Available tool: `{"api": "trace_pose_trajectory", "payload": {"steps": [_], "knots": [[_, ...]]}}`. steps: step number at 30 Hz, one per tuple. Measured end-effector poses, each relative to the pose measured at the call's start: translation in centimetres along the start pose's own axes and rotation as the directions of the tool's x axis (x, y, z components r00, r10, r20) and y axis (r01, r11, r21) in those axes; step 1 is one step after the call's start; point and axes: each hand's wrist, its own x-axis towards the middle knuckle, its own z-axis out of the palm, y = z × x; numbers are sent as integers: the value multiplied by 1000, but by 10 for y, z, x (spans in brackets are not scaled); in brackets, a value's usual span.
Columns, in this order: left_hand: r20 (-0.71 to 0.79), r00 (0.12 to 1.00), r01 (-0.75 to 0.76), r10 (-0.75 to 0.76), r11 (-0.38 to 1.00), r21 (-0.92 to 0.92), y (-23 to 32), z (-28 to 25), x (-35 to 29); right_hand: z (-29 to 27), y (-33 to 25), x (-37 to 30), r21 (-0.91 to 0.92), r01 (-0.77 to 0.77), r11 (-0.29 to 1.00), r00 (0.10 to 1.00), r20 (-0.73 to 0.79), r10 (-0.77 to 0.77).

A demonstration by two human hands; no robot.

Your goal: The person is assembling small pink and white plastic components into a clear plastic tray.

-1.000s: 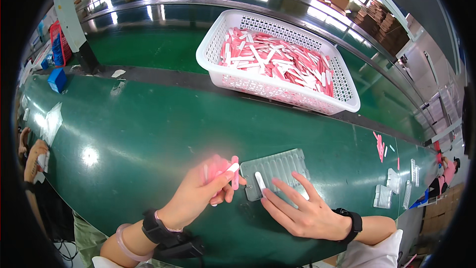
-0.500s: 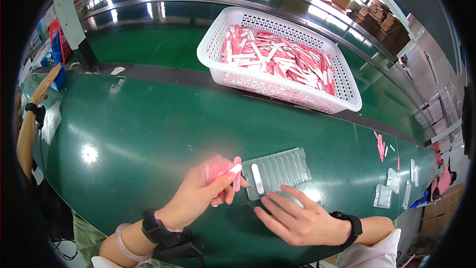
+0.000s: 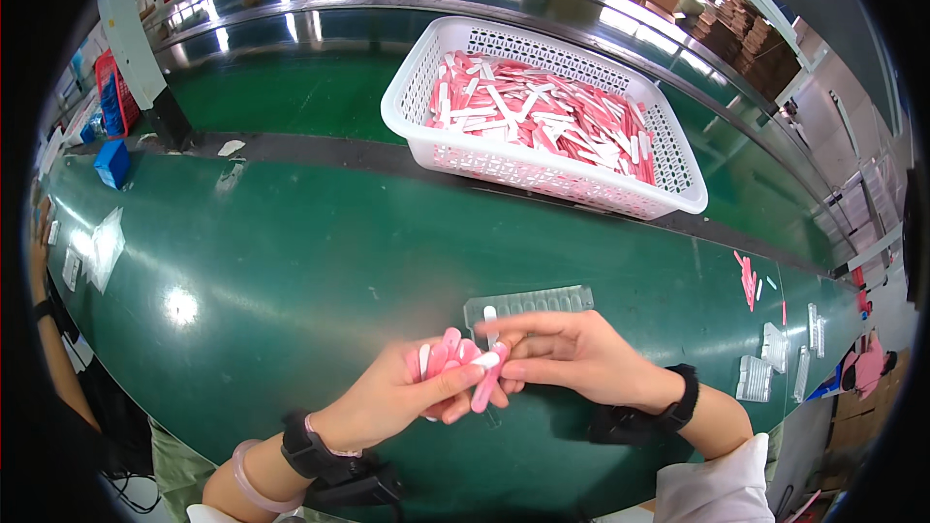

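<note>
Pink and white sticks are gripped in the left hand, just nearside of the clear tray; whether the right hand grips one is unclear. Likely light, stiff, smooth; pinch mid-length.

Behind the bare left hand sit a wide black wristband edged thinly in pink, a boxy black unit and a smooth, pale pink bangle, while the bare right hand has a black strap, a dark unit and a white sleeve.
</note>
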Motion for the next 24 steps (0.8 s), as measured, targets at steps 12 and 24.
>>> {"api": "trace_pose_trajectory", "payload": {"steps": [12,24], "knots": [[-53,998,-30,26,997,-75,-11,-12,3,-34,-12,32,-254,-207,945,974,-142,175],[24,991,-122,130,968,-219,-11,-8,3,-22,-5,27,-771,119,626,986,15,-168]]}}
